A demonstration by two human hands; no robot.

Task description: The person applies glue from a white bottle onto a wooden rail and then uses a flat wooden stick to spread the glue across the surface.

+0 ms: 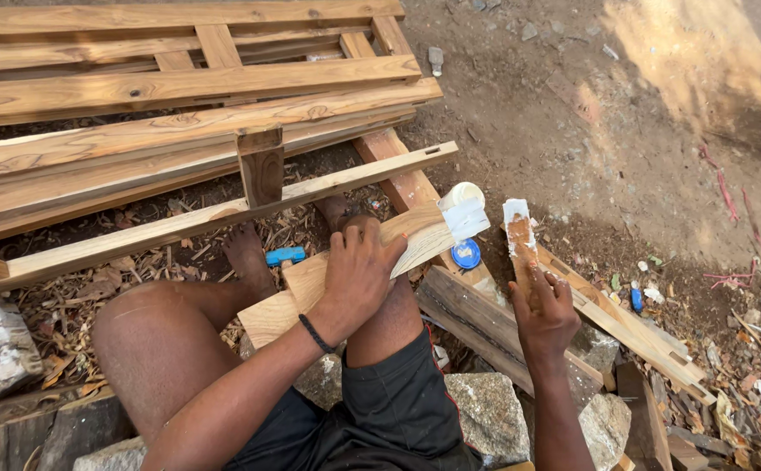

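Note:
My left hand (359, 266) presses flat on a pale wooden piece (311, 283) that rests across my knees; its far end (466, 218) is coated in white glue. My right hand (544, 314) grips a short wooden stick (520, 240), held upright, its tip smeared with white glue. The stick's tip is a little to the right of the glued end, not touching it. A small white glue pot (464, 193) sits just behind the glued end, and its blue lid (466, 254) lies on the ground below.
A frame of wooden slats (180, 87) lies ahead on dirt. Wood shavings (75, 288) cover the ground at left. Loose planks (625, 327) and scraps lie at right. I sit on grey stones (485, 419). A blue object (285, 255) lies by my foot.

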